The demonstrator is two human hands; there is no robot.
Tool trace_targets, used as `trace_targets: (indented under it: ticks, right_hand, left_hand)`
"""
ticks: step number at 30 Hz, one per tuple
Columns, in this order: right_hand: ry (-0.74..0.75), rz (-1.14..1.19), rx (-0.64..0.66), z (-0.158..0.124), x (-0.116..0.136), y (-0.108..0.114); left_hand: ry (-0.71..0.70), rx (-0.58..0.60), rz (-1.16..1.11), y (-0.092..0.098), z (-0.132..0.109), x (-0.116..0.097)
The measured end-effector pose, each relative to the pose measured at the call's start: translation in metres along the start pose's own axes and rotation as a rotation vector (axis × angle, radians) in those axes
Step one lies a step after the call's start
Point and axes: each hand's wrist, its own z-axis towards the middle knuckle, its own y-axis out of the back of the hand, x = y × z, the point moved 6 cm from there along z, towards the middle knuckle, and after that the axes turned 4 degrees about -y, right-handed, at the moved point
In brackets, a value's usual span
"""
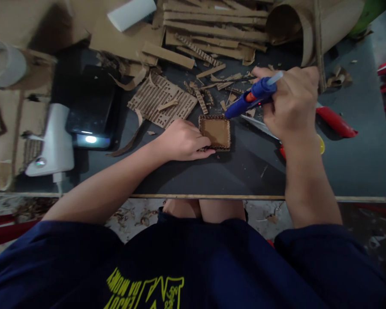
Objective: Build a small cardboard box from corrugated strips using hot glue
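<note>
A small square cardboard tray with a raised corrugated rim lies flat near the front of the dark table. My left hand grips its left side, with fingers and thumb at the lower left corner. In my right hand is a blue glue gun with a clear glue stick poking from its back end. Its nozzle points down-left and meets or hovers just over the tray's upper right corner; I cannot tell which. Scissors with red handles lie partly hidden under my right wrist.
Cut cardboard strips are piled at the back beside a cardboard tube. A ridged cardboard sheet and scraps lie left of the tray. Farther left are a black device, a white device and a tape roll. A red-handled tool lies right.
</note>
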Motion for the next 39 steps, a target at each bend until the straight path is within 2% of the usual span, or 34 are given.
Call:
trace_targets:
  ticks: [9, 14, 20, 25, 29, 35, 39]
  right_hand:
    - [-0.048, 0.13, 0.038, 0.0002, 0.0021, 0.0031]
    - [0.019, 0.14, -0.038, -0.0007, 0.0063, 0.0028]
    - [-0.016, 0.193, -0.036, -0.0007, 0.0048, 0.003]
    - [-0.023, 0.216, -0.063, -0.0002, 0.0045, 0.0022]
    - [-0.034, 0.216, -0.064, 0.001, 0.0046, -0.001]
    - [-0.06, 0.257, -0.037, 0.0007, 0.0041, -0.0052]
    - [-0.085, 0.267, -0.027, 0.0005, 0.0034, -0.0057]
  left_hand:
    - [0.0, 0.016, 0.018, -0.0007, 0.0002, -0.0006]
    - [0.011, 0.06, 0.027, -0.0031, 0.0007, 0.0005]
    - [0.006, 0.033, 0.027, -0.0018, 0.0008, -0.0003]
    - [0.044, 0.107, 0.008, -0.0067, -0.0003, 0.0016]
    - [0.029, 0.061, -0.018, -0.0054, -0.0014, 0.0014]
    - [0.03, 0.079, -0.006, -0.0057, -0.0024, 0.0019]
    - [0.022, 0.044, 0.001, -0.003, -0.0014, 0.0011]
